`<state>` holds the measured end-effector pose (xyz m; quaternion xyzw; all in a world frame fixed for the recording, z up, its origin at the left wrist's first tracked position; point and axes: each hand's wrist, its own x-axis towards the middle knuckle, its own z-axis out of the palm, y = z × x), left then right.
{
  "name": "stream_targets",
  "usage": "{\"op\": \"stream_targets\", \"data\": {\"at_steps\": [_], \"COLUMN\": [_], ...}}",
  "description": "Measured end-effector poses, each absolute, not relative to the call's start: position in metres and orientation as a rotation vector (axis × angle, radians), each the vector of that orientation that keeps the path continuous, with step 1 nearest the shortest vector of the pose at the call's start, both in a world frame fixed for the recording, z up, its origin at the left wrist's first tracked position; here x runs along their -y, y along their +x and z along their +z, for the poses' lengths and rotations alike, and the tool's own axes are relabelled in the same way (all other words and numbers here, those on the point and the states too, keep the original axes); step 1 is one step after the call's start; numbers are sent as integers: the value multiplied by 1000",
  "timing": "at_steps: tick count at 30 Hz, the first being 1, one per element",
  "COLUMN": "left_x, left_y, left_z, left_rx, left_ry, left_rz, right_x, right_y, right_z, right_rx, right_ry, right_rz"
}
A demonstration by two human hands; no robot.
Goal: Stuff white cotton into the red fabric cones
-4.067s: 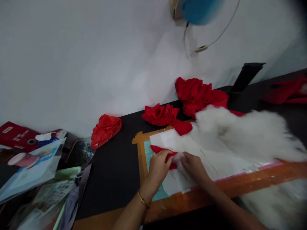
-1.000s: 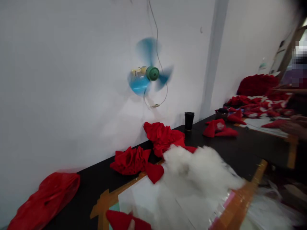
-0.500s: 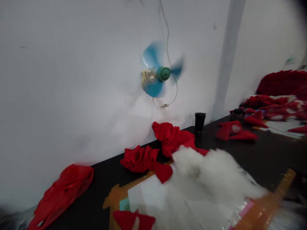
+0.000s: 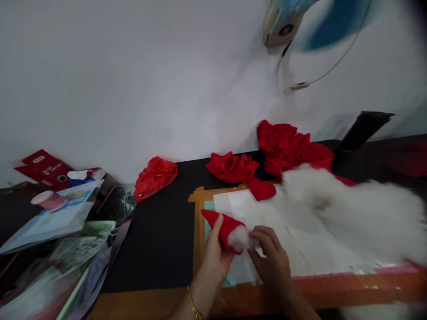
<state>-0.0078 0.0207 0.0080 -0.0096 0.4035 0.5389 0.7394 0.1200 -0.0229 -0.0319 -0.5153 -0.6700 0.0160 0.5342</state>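
My left hand [image 4: 216, 255] is wrapped round a small red cloth cone [image 4: 224, 224], its tip pointing up and left. White stuffing [image 4: 239, 238] bulges from the cone's wide end. My right hand [image 4: 271, 255] is at that end, its fingertips pinched on the stuffing. A large fluffy heap of white stuffing [image 4: 360, 218] lies to the right on white sheeting [image 4: 300, 253] taped to the table. Just beyond my hands, a red cloth piece [image 4: 262, 189] rests at the sheet's far edge.
Gathered red cloth pieces [image 4: 287, 146] lie along the wall, with a red plastic bag [image 4: 156, 177] further left. A black cup [image 4: 365, 131] stands at the back right. At left are a green tray [image 4: 78, 284], papers and a red box [image 4: 46, 169]. A fan [image 4: 283, 22] hangs above.
The view has swung down and left, bringing the left-hand clutter into sight. Both hands now show, with the red cone and stuffing between them; before, only a fingertip on red cloth was visible.
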Motion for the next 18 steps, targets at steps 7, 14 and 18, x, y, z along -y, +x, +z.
{"op": "stream_targets", "data": {"at_steps": [7, 14, 18], "left_x": [-26, -5, 7], "left_y": [-9, 1, 7], "left_z": [2, 6, -3], "left_rx": [-918, -913, -1064], "left_ry": [-30, 362, 556], "left_rz": [1200, 1190, 1138], "right_x": [42, 31, 27], "right_y": [115, 97, 99], "right_z": [-44, -53, -44], "right_rx": [1929, 1895, 1846], "right_ry": [-1159, -1188, -1161], "right_rz": [32, 771, 1047]}}
